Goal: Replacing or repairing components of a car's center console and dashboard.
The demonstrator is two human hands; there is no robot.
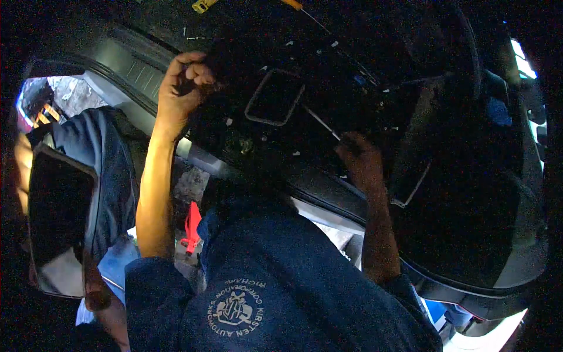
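My left hand [183, 88] is raised at the left of a dark panel [229, 152], with curled fingers around something too dark to make out. My right hand [359, 154] grips a slim screwdriver [318, 121], whose pale shaft points up and left toward a grey-rimmed rectangular piece [266, 122] on the panel. Small pale clips [296, 154] dot the dark surface. A long thin rod with an orange handle [291, 3] and a yellow object [202, 6] lie farther back.
A co-worker in dark clothing [111, 158] is at my left, a hand [23, 164] holding a large dark phone-like device [61, 223]. A grey sill [135, 61] borders the panel. A red object [191, 229] shows below, and dark trim [457, 276] curves at the right.
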